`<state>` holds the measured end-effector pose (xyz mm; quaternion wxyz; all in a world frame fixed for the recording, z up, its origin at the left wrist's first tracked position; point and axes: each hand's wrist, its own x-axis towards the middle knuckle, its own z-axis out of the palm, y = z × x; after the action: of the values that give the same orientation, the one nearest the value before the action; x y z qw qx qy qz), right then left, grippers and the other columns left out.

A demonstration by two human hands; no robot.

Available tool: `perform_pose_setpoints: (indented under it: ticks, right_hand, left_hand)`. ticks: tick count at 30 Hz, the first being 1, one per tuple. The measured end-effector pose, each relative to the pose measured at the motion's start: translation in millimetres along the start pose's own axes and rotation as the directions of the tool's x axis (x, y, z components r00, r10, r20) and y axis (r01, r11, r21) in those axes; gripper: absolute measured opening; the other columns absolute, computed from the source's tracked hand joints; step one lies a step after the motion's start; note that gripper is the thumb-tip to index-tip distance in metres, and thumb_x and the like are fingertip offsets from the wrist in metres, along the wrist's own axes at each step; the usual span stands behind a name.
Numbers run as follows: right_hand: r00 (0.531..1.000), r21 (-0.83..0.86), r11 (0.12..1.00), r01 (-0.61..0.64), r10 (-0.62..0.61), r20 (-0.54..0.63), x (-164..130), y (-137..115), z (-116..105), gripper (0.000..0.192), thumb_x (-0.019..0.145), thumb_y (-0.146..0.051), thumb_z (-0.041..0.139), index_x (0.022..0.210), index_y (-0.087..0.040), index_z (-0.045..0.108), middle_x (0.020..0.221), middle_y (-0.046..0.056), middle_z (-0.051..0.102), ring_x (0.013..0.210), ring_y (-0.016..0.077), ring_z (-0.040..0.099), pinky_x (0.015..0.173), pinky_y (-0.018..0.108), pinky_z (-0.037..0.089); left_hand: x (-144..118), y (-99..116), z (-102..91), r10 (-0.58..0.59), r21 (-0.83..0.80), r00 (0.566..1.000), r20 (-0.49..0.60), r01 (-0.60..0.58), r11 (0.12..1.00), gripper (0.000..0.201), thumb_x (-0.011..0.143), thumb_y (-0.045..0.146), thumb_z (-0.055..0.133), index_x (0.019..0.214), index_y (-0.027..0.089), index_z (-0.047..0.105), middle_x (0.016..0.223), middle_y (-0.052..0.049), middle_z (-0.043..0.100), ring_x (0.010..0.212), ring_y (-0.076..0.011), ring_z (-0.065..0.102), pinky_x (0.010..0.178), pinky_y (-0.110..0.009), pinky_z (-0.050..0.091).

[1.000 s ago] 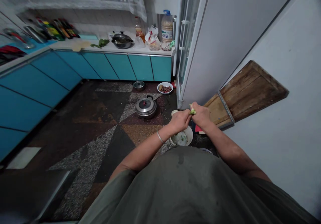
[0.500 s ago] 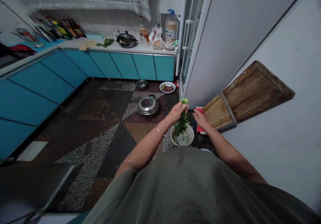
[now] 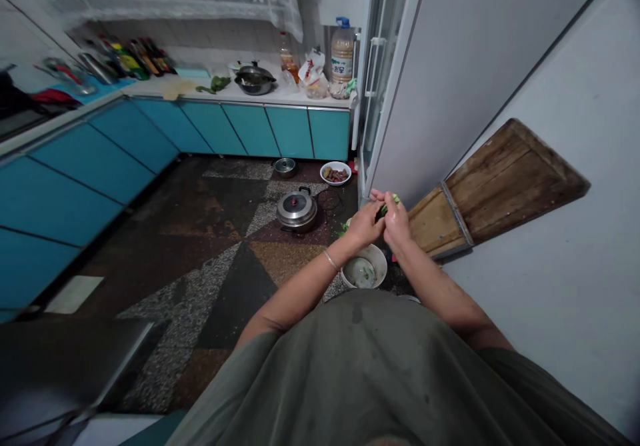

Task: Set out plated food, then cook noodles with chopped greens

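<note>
Right now your left hand (image 3: 364, 225) and right hand (image 3: 397, 223) pinch the green vegetable (image 3: 384, 209) together, directly above the white bowl (image 3: 379, 263).

Teal cabinets (image 3: 235, 129) line a dim kitchen with a patterned, perhaps terrazzo, floor (image 3: 200, 259).
</note>
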<state>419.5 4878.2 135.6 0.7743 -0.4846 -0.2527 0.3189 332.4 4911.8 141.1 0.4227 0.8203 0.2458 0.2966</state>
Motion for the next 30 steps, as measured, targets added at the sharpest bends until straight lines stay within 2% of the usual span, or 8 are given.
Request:
perform_pose_setpoints:
  ticks: [5, 9, 14, 18, 21, 24, 27, 30]
  right_hand:
    - [0.971, 0.147, 0.968, -0.201, 0.177, 0.162, 25.2, -25.4, -3.8, 0.043, 0.083, -0.055, 0.068, 0.067, -0.021, 0.047, 0.087, 0.007, 0.076, 0.093, 0.0216, 0.071, 0.082, 0.038, 0.059]
    - [0.929, 0.153, 0.937, -0.314, 0.27, 0.253, 30.0, -40.8, -5.5, 0.044, 0.084, -0.056, 0.067, 0.068, -0.021, 0.045, 0.09, 0.006, 0.075, 0.086, 0.0201, 0.071, 0.074, 0.035, 0.059]
    - [0.935, -0.003, 0.954, -0.3, 0.295, 0.194, 23.9, -43.6, -7.8, 0.043, 0.081, -0.058, 0.069, 0.073, -0.021, 0.05, 0.064, -0.002, 0.062, 0.052, 0.0102, 0.055, 0.047, 0.021, 0.045]
    - [0.905, -0.343, 0.906, -0.25, 0.345, 0.251, 5.3, -34.0, 0.5, 0.045, 0.078, -0.064, 0.068, 0.084, -0.02, 0.059, 0.055, -0.006, 0.047, 0.041, 0.0064, 0.032, 0.039, 0.02, 0.025]
    - [0.908, -0.573, 0.819, 0.029, 0.219, 0.358, -8.6, -25.7, 10.0, 0.044, 0.085, -0.063, 0.057, 0.083, -0.02, 0.061, 0.062, -0.002, 0.054, 0.052, 0.0109, 0.044, 0.051, 0.024, 0.036]
    - [0.894, -0.78, 0.524, 0.343, 0.073, 0.442, -14.6, -22.9, 14.8, 0.029, 0.091, -0.046, 0.051, 0.08, -0.02, 0.06, 0.076, 0.004, 0.062, 0.072, 0.017, 0.054, 0.066, 0.028, 0.038]
    - [0.879, -0.857, 0.288, 0.427, 0.088, 0.468, -13.6, -24.0, 14.3, 0.019, 0.089, -0.031, 0.05, 0.076, -0.02, 0.056, 0.077, 0.005, 0.062, 0.073, 0.0183, 0.051, 0.067, 0.029, 0.034]
    - [0.86, -0.811, 0.369, 0.454, 0.055, 0.507, -10.1, -24.6, 13.4, 0.018, 0.086, -0.028, 0.052, 0.07, -0.02, 0.052, 0.074, 0.003, 0.059, 0.072, 0.0165, 0.049, 0.066, 0.029, 0.034]
  left_hand:
    - [-3.7, -4.8, -18.7, -0.268, -0.742, 0.959, 0.098, 0.25, 0.622, 0.051, 0.089, 0.052, 0.057, 0.124, 0.016, 0.064, 0.107, -0.009, 0.068, 0.065, -0.0096, 0.056, 0.052, -0.02, 0.039]
    - [-8.5, -0.7, -34.4, -0.335, -0.908, 0.914, 0.229, 0.325, 0.264, 0.057, 0.093, 0.061, 0.045, 0.114, 0.013, 0.067, 0.093, -0.01, 0.07, 0.054, -0.0069, 0.047, 0.041, -0.017, 0.025]
    - [-14.4, 1.2, -51.2, -0.334, -0.952, 0.908, 0.253, 0.295, 0.083, 0.067, 0.097, 0.065, 0.025, 0.121, 0.014, 0.064, 0.108, -0.015, 0.071, 0.06, -0.01, 0.055, 0.044, -0.018, 0.036]
    - [-17.1, 2.8, -55.3, -0.319, -0.967, 0.937, 0.141, 0.2, 0.159, 0.071, 0.096, 0.068, 0.015, 0.138, 0.024, 0.052, 0.132, -0.012, 0.063, 0.062, -0.0095, 0.056, 0.047, -0.02, 0.039]
    - [-15.6, 0.0, -49.1, -0.312, -0.937, 0.944, 0.11, 0.203, 0.283, 0.075, 0.094, 0.071, 0.013, 0.147, 0.028, 0.044, 0.142, -0.011, 0.056, 0.074, -0.0125, 0.062, 0.055, -0.022, 0.045]
    - [-11.8, -8.2, -37.8, -0.305, -0.874, 0.948, 0.096, 0.226, 0.43, 0.076, 0.093, 0.074, 0.018, 0.152, 0.03, 0.038, 0.149, -0.009, 0.051, 0.108, -0.0205, 0.063, 0.082, -0.029, 0.05]
    - [-8.3, -16.5, -28.4, -0.304, -0.788, 0.95, 0.067, 0.238, 0.568, 0.077, 0.093, 0.074, 0.026, 0.155, 0.028, 0.032, 0.154, -0.009, 0.044, 0.134, -0.0259, 0.049, 0.106, -0.038, 0.04]
    - [-7.2, -18.4, -26.6, -0.299, -0.738, 0.95, 0.085, 0.262, 0.622, 0.08, 0.092, 0.074, 0.03, 0.156, 0.026, 0.03, 0.157, -0.011, 0.04, 0.139, -0.0264, 0.044, 0.11, -0.038, 0.037]
